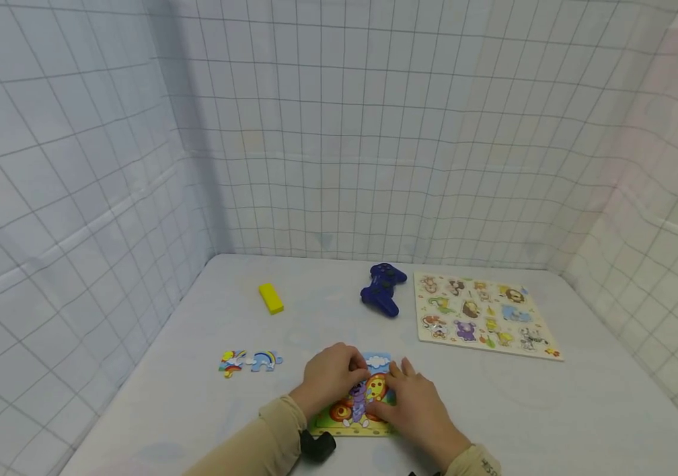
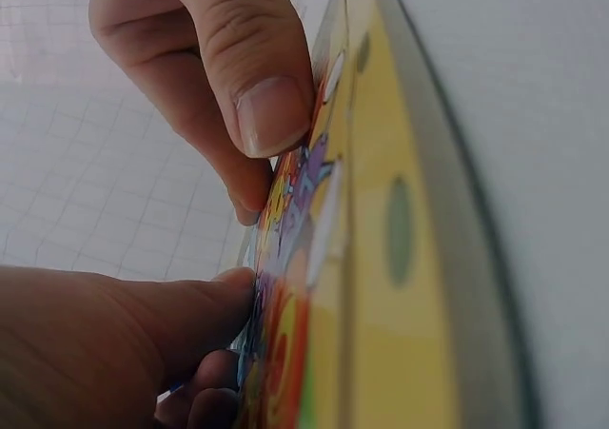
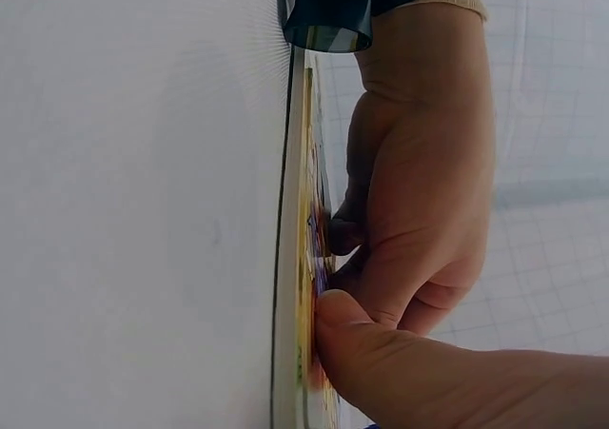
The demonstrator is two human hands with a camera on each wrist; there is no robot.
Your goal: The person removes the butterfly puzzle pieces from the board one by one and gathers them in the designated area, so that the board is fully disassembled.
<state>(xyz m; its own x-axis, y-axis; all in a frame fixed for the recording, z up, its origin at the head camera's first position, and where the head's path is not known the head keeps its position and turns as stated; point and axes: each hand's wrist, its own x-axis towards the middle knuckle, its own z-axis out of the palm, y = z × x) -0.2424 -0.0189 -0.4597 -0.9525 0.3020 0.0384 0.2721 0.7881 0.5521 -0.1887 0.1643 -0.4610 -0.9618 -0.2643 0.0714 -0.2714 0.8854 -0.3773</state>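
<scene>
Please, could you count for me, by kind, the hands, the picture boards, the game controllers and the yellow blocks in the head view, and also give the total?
Hands: 2 (left hand, right hand)
Picture boards: 2 (small board under the hands, animal board)
Game controllers: 1 (blue controller)
Yellow blocks: 1 (yellow block)
Total: 6

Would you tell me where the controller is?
In the head view, the controller lies right of the yellow block, just left of the animal board.

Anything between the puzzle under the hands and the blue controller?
No: the head view shows only bare white tabletop between the puzzle and the controller.
</scene>
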